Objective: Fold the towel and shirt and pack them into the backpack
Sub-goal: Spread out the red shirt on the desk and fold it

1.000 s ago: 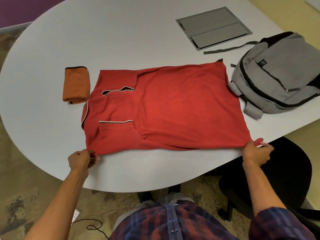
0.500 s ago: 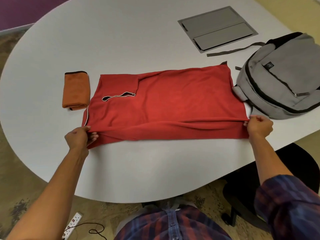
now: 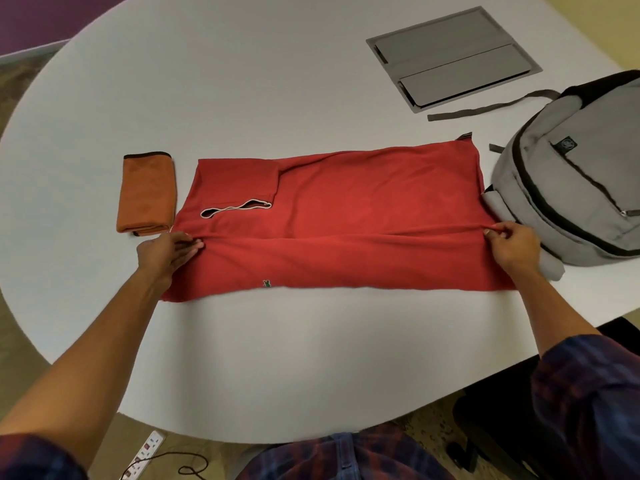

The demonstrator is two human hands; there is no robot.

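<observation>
A red shirt point(image 3: 346, 209) lies spread across the white table point(image 3: 277, 358), its near edge turned over onto itself so a small green logo shows at the front fold. My left hand point(image 3: 166, 252) pinches the folded-over edge at the shirt's left side. At the right side my right hand point(image 3: 512, 245) pinches the same edge. An orange towel point(image 3: 145, 194), folded into a small rectangle, lies just left of the shirt. A grey backpack point(image 3: 581, 178) lies flat at the right, its zip closed, touching the shirt's right edge.
A grey recessed cable hatch point(image 3: 450, 53) is set in the table at the back right. A backpack strap point(image 3: 485, 107) trails toward it. A black chair point(image 3: 502, 417) stands at the near right edge. A power strip point(image 3: 145, 452) lies on the floor.
Both hands have carried the shirt's near edge away from me, over the lower sleeve, laying it along the shirt's middle. The front is now a fold showing a green logo.
</observation>
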